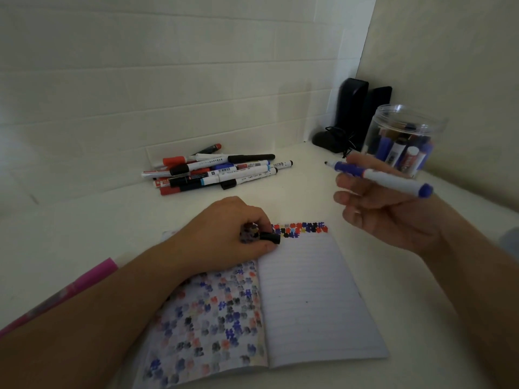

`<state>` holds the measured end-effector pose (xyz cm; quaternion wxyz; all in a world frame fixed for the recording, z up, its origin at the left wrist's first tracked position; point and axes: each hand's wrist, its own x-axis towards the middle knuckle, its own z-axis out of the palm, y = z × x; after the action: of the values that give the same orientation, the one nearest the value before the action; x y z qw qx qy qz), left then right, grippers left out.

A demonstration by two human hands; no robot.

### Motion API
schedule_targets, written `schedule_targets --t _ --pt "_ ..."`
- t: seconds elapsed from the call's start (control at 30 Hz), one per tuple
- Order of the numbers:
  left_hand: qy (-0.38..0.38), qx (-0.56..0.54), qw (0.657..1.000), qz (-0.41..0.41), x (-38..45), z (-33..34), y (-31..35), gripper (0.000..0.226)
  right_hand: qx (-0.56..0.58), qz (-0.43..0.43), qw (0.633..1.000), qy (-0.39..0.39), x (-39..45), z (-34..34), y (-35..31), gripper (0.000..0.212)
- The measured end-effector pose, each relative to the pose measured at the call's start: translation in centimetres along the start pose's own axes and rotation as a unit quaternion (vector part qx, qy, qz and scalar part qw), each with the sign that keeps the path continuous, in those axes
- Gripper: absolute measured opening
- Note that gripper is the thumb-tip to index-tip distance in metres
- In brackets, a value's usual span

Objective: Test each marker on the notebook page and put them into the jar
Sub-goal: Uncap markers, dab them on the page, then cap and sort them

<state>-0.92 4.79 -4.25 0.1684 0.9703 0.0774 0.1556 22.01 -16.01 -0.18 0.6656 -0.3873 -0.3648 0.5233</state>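
On a white tabletop set into a pale corner, an open lined paper notebook [309, 299] lies flat. Its left page is covered in blue, red and black marker blots, and its right page carries one row of such blots along the top edge. A person's left hand [227, 234] rests on the notebook at the spine, fingers curled around a small black marker cap [270, 237]. The right hand [384, 209] is raised above the table to the right of the notebook, palm up, pinching an uncapped white marker with blue ends [384, 176] between thumb and fingers, its tip pointing left. Just behind that hand stands a clear plastic round jar [407, 119], lid off, holding several markers upright. Farther back on the table, left of the jar, lies a loose heap of red, blue and black markers [216, 171]. Two black upright boxes [362, 113] stand in the corner behind the jar.
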Motion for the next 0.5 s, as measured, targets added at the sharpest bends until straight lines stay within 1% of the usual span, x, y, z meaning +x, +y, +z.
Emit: schedule_targets --t 0.03,0.07,0.13,0.17,0.27,0.37,0.5 --pt "-0.003 -0.007 1.000 0.000 0.0 0.0 0.0 0.028 -0.010 -0.002 1.000 -0.011 0.3 0.0 0.5 0.042" --pt "-0.006 -0.012 1.000 0.001 0.0 0.0 -0.1 0.030 -0.038 -0.004 0.999 -0.002 0.4 0.3 1.0 0.040" --pt "-0.010 -0.020 1.000 0.003 0.0 -0.1 -0.2 0.036 -0.141 -0.021 0.988 0.055 0.8 1.0 2.3 0.027" --pt "-0.010 -0.023 1.000 0.005 0.0 -0.1 -0.2 0.039 -0.184 -0.024 0.979 0.086 1.1 1.3 2.9 0.024" --pt "-0.005 -0.033 0.999 0.011 0.1 -0.1 -0.2 0.045 -0.254 -0.037 0.957 0.134 2.0 2.2 4.1 0.023" --pt "0.001 -0.040 0.999 0.014 0.1 -0.1 -0.2 0.045 -0.367 -0.047 0.909 0.190 2.4 2.7 4.7 0.030" --pt "-0.005 -0.038 0.999 0.012 0.1 0.0 -0.2 0.044 -0.485 -0.047 0.835 0.257 2.8 2.9 5.2 0.026"
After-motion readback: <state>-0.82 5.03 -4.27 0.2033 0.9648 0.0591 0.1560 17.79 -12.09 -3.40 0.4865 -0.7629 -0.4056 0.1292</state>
